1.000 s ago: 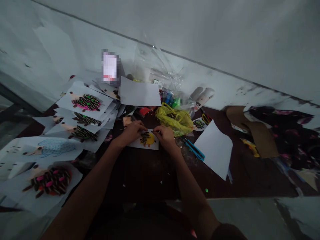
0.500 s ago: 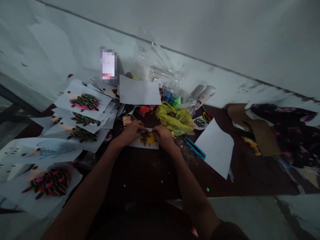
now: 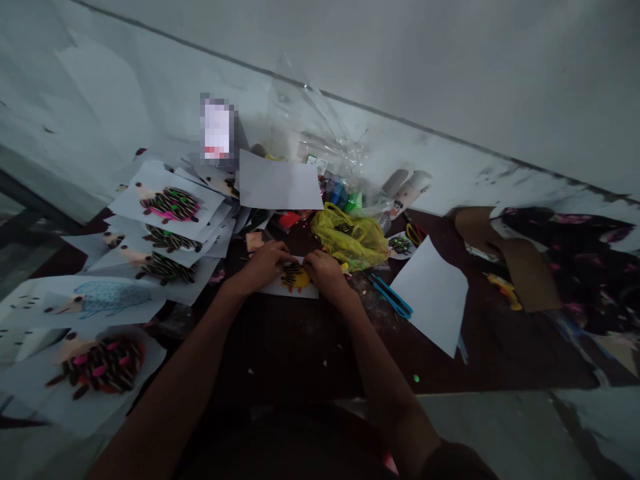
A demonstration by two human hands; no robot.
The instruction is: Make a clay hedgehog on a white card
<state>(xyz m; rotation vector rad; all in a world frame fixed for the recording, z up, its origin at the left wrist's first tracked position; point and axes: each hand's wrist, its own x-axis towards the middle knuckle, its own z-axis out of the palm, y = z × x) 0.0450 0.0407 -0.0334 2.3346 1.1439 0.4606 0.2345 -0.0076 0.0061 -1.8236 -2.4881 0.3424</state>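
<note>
A small white card (image 3: pixel 270 288) lies on the dark table in front of me, bearing a yellow hedgehog figure (image 3: pixel 296 279) with dark spines on its left part. My left hand (image 3: pixel 267 261) rests on the card's upper left, its fingers bent together beside the spines. At the figure's upper right, my right hand (image 3: pixel 323 270) has its fingers pinched together. Whatever lies between the fingertips of either hand is too small and dark to make out. Just beyond my right hand sits a yellow plastic bag (image 3: pixel 350 240) with dark bits inside.
Hedgehog pictures (image 3: pixel 173 203) are stacked at the left. A blank sheet (image 3: pixel 280 183) and a phone (image 3: pixel 217 128) stand behind. Blue scissors (image 3: pixel 393 297) and white paper (image 3: pixel 433 297) lie right of my hands, with a yellow tool (image 3: pixel 503 291) and brown cardboard (image 3: pixel 530 273) farther right.
My right hand has shifted very slightly at the figure's upper right edge. My left hand stays almost in place on the card.
</note>
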